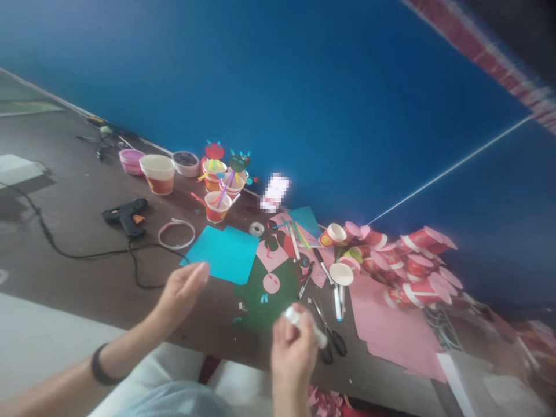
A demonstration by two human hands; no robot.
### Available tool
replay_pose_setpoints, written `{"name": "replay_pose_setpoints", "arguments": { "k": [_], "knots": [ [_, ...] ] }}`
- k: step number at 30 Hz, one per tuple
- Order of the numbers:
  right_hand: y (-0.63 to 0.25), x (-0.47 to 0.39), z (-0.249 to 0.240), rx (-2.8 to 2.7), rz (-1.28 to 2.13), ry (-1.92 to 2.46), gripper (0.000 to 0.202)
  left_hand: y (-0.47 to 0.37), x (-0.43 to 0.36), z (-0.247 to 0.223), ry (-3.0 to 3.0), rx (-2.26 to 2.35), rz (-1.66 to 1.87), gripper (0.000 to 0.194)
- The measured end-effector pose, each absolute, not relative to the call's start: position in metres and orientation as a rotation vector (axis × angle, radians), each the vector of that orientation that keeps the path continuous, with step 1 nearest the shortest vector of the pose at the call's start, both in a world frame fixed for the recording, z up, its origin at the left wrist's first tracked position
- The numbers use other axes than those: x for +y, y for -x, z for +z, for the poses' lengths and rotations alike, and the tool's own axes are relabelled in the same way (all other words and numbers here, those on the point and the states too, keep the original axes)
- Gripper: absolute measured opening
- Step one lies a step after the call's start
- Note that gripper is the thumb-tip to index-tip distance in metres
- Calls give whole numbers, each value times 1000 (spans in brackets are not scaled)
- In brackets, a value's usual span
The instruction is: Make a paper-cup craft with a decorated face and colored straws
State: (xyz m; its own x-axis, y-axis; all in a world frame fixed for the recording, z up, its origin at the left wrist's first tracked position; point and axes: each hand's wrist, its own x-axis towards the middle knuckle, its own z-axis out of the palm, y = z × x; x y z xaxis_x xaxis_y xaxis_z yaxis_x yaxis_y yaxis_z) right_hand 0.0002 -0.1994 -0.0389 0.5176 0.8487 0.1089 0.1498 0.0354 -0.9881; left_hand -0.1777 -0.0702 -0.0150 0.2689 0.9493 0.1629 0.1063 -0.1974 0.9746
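Observation:
My right hand (293,341) is closed around a small white tube (320,337), blurred, with its other end showing at the thumb. My left hand (186,288) hovers by the near edge of a bright blue paper sheet (226,252), fingers pressed together; whether anything is between them is hidden. Between and beyond the hands lies a dark green paper sheet (256,310). On it sit a pink paper circle (271,283) with small red marks and tiny blue paper pieces (264,299). Black-handled scissors (332,343) lie just right of my right hand.
A glue gun (128,217) with a trailing cord lies at left, near a roll of tape (257,229). Decorated paper cups (218,205) stand at the back. Several red cups (419,266) with pink discs pile up at right beside pink paper (391,324). A blue wall rises behind.

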Motion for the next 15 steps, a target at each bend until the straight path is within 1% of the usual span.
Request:
{"name": "replay_pose_setpoints", "arguments": {
  "k": [1,2,4,6,7,9,11,13,14,15],
  "knots": [
    [-14,-199,-36,-853,614,1445,50,186,-61,-14,-1694,1027,1019,41],
    [-27,-197,-34,-773,560,1422,47,193,-53,-14,-1882,1030,883,39],
    [-47,-195,-32,-560,502,1364,34,202,-43,-16,-2226,1037,650,31],
    [-56,-193,-34,-502,497,1403,36,203,-39,-21,-2450,1035,520,21],
    [-57,-192,-36,-517,493,1445,39,202,-38,-23,-2519,1048,484,20],
    [-57,-191,-40,-569,464,1531,43,196,-37,-27,-2597,1107,419,27],
    [-54,-191,-46,-634,430,1595,45,189,-37,-26,-2628,1178,373,38],
    [-52,-192,-52,-692,396,1637,44,179,-39,-23,-2645,1177,391,47],
    [-51,-192,-55,-716,376,1655,43,173,-42,-21,-2651,1137,417,47],
    [-51,-192,-58,-739,348,1672,42,165,-44,-20,-2649,1075,444,42]
  ]
}}
